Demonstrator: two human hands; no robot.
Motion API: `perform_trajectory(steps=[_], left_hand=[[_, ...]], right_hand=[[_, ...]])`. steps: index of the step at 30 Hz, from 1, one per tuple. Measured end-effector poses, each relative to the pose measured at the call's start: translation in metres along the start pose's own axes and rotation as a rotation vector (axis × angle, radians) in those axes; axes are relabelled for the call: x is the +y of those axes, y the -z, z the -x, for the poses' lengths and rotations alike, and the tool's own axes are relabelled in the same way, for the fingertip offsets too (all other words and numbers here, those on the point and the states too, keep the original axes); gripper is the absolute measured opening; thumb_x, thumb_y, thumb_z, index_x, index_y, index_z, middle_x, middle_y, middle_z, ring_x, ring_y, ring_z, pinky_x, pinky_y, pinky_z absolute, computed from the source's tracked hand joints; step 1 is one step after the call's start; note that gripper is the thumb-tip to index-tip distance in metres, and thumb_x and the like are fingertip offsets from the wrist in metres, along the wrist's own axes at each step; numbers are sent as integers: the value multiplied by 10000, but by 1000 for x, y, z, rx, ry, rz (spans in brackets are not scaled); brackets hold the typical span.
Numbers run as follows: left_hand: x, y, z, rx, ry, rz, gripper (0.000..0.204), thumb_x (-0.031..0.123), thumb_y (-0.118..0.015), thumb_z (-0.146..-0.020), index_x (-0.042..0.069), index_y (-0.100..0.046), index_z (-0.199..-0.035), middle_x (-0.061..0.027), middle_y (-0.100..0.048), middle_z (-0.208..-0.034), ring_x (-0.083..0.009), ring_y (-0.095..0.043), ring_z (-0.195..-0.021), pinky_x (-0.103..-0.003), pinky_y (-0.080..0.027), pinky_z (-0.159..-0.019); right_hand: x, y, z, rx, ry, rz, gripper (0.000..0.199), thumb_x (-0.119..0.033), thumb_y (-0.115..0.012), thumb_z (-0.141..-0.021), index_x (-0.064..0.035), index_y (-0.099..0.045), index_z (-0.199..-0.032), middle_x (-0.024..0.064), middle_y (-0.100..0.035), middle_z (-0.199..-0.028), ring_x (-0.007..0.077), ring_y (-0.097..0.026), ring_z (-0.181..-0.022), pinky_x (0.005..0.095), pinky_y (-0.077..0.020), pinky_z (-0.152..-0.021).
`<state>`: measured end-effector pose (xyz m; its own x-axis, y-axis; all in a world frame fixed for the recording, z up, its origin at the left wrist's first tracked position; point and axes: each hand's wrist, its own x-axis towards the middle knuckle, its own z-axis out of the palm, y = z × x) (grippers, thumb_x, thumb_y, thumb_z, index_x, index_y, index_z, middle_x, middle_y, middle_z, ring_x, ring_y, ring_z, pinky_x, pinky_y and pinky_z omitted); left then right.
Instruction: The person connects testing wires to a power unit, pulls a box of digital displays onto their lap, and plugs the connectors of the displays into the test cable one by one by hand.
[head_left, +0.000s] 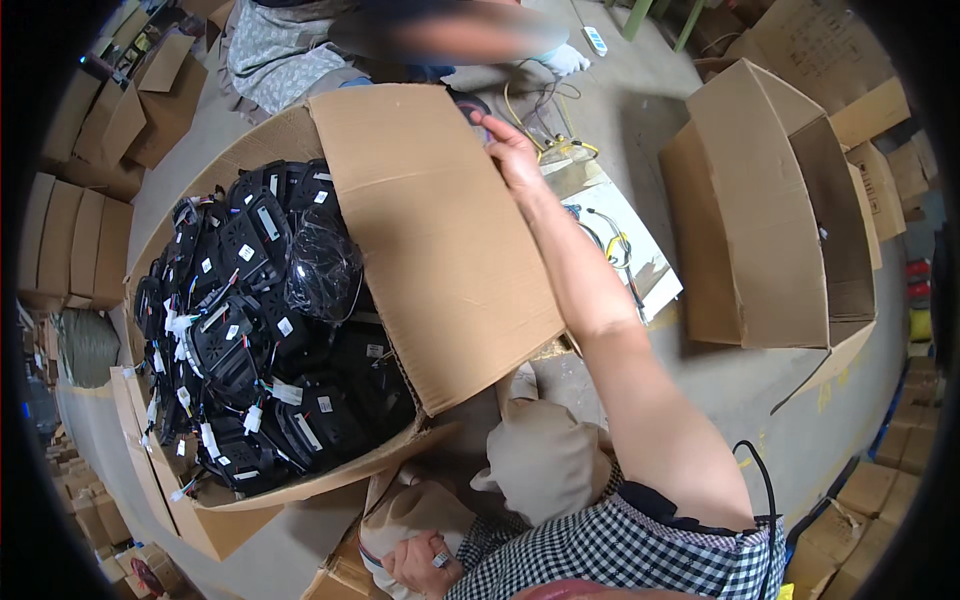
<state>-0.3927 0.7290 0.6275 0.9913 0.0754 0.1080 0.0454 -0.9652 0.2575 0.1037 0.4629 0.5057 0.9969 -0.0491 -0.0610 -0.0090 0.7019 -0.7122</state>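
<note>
On the concrete floor before the person stands a large cardboard box, tipped toward the camera and packed with black plastic parts trailing thin wires and small white tags — one clear plastic bag lies among them. Its big right flap stands open, reaching over the floor. The right hand stretches out along a bare arm to the flap's far top corner; the fingers lie nearly straight and only slightly curled, touching the cardboard edge there rather than wrapped around it. The left hand sits low by the person's lap, closed into a loose fist against pale cloth — whether it grips anything I cannot tell. To the right, well apart, an open box lies on its side. Beyond the flap, a white sheet carries a few coloured wires.
</note>
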Motion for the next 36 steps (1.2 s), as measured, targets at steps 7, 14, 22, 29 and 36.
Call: perform_trajectory(steps=[7, 14, 22, 29, 36], left_hand=[[20, 3, -1, -1, 71, 125, 77, 88, -595, -681, 91, -641, -743, -52, -591, -642, -244, -557, -634, -357, -360, -675], [29, 7, 20, 50, 31, 131, 72, 73, -597, -696, 100, -625, -757, -45, -616, -688, -236, -572, -667, -355, -366, -699], [24, 11, 33, 70, -46, 254, 62, 67, -572, -722, 103, -604, -759, -27, -634, -713, -241, -588, -705, -377, -380, -724], [37, 22, 41, 250, -94, 415, 151, 87, -528, -897, 43, -573, -760, -77, -639, -750, -239, -578, -747, -353, -418, -741], [50, 74, 38, 359, 212, 1020, 252, 211, -455, -992, 11, -551, -872, -65, -577, -714, -130, -495, -658, -257, -406, -625]], right_hand=[[-135, -31, 55, -180, 482, -43, 470, 129, -518, -768, -96, -618, -1168, 84, -537, -1313, 186, -561, -1093, 340, -485, -876], [-298, -50, 225, -261, 858, -81, 403, -50, -535, -857, -100, -553, -1256, 114, -440, -1397, 134, -550, -904, 245, -473, -728], [-366, -46, 416, -192, 1416, 582, 429, -108, -435, -935, -62, -453, -1362, 248, -518, -1295, 188, -547, -822, 257, -454, -682], [-376, 3, 489, 338, 1262, 1969, 283, -1, -529, -815, 65, -608, -1079, 157, -669, -1024, 268, -599, -818, 368, -464, -779], [-371, 114, 533, 678, 960, 2463, 204, -126, -601, -849, -58, -661, -1032, 67, -674, -876, 239, -603, -866, 404, -379, -917]])
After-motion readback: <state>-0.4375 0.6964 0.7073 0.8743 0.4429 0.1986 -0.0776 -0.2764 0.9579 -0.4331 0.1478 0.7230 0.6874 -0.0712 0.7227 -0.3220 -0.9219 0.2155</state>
